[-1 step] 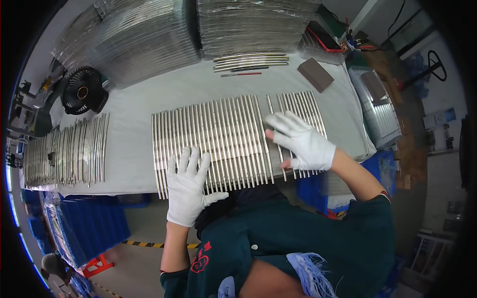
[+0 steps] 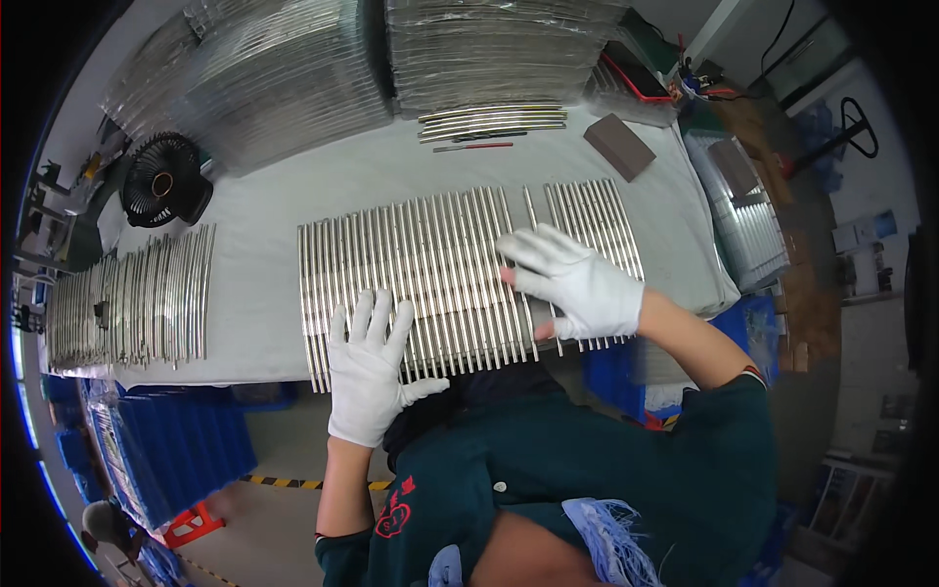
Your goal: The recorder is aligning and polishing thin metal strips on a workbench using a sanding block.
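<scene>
A broad row of shiny metal rods point(image 2: 421, 259) lies side by side in front of me, their lengths pointing away from me. My left hand point(image 2: 367, 377), in a white glove, rests flat with spread fingers on the near left part of this row. My right hand point(image 2: 579, 286), also gloved but with bare thumb and index tips, is stretched over the row's right end. One rod point(image 2: 530, 203) lies apart in the gap there, partly hidden under that hand. Right of it is a smaller group of rods point(image 2: 608, 220). Neither hand grips a rod.
Another batch of rods point(image 2: 147, 298) lies at the left, near a black fan point(image 2: 166, 181). Behind stand tall stacks of clear plastic trays point(image 2: 489, 59), with several rods point(image 2: 494, 121), a thin red tool point(image 2: 474, 148) and a brown block point(image 2: 620, 148) before them.
My right hand has shifted a little to the left, toward the right edge of the large row. My left hand stays in place.
</scene>
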Demonstrator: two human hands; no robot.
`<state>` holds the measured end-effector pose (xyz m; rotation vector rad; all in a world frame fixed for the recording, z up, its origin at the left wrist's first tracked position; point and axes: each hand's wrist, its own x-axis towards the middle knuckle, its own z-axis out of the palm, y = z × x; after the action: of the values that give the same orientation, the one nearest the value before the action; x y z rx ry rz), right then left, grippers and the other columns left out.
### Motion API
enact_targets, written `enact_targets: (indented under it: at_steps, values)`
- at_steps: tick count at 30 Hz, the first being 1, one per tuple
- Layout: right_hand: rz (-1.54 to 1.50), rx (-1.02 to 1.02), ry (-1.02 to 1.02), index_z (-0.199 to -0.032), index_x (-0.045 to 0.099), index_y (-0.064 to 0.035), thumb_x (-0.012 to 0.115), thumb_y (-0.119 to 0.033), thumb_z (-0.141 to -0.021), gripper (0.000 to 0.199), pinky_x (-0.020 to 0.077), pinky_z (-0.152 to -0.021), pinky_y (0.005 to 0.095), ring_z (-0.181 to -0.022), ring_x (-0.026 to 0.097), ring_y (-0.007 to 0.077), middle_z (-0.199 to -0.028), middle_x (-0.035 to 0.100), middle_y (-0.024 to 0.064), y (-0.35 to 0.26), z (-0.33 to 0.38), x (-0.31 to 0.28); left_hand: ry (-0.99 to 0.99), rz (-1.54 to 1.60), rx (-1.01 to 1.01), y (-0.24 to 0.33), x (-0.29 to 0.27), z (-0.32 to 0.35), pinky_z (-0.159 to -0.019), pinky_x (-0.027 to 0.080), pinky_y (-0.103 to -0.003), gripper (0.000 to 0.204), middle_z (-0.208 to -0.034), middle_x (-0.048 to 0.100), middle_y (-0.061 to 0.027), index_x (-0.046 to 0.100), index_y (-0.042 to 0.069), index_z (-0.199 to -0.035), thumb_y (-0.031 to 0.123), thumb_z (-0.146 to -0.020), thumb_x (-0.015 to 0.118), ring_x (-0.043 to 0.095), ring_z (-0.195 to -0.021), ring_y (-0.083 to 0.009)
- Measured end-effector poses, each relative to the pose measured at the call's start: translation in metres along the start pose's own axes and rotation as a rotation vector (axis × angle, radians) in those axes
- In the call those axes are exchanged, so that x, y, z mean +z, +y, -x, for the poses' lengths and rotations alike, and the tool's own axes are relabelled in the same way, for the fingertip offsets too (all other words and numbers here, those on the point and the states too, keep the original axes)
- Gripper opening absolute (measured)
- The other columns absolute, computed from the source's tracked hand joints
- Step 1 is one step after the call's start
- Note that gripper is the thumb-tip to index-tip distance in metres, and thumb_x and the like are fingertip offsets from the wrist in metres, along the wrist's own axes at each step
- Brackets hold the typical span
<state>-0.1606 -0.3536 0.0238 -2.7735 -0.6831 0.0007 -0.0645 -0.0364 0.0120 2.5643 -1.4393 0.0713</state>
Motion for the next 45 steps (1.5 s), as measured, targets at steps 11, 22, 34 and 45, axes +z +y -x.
enact_targets:
  at_steps: [11,22,34,45]
  values:
    - [0.022,-0.184,-0.049,-0.143,0.048,-0.0115,0.049,-0.065,-0.091,0.075,0.0192,-0.12,0.054,-0.143,0.033,0.0405,-0.155,0.035,0.0207,-0.011,-0.06,0.018,0.019,0.012,-0.032,-0.001,-0.001,0.002,-0.113,0.025,-0.059,0.103,-0.141,0.049,-0.0238,0.05,0.001,-0.139,0.073,-0.067,0.066,0.042,-0.134,-0.042]
    - [-0.038,-0.311,0.013,-0.144,0.048,-0.0114,0.044,-0.07,-0.09,0.08,0.0212,-0.12,0.0547,-0.141,0.036,0.0414,-0.153,0.037,0.0212,-0.034,-0.092,0.024,0.075,0.008,-0.101,-0.032,-0.015,0.004,-0.114,0.024,-0.058,0.108,-0.144,0.046,-0.0253,0.044,-0.003,-0.143,0.079,-0.073,0.055,0.037,-0.139,-0.043]
    - [0.03,-0.207,-0.004,-0.143,0.05,-0.0125,0.048,-0.06,-0.094,0.069,0.0208,-0.12,0.0526,-0.144,0.034,0.0351,-0.154,0.039,0.0189,-0.021,-0.068,0.025,0.055,-0.012,-0.004,-0.033,0.001,-0.024,-0.112,0.027,-0.059,0.073,-0.141,0.048,-0.0235,0.049,0.003,-0.141,0.054,-0.09,0.057,0.039,-0.133,-0.0458]
    - [0.351,0.814,0.526,-0.146,0.045,-0.0093,0.068,-0.048,-0.086,0.075,0.0386,-0.109,0.0462,-0.132,0.046,0.0386,-0.151,0.042,0.0172,0.125,0.021,-0.016,-0.162,0.233,0.178,0.003,-0.008,-0.011,-0.118,0.019,-0.056,0.096,-0.151,0.04,-0.0269,0.042,0.003,-0.147,0.076,-0.085,0.049,0.03,-0.144,-0.0446]
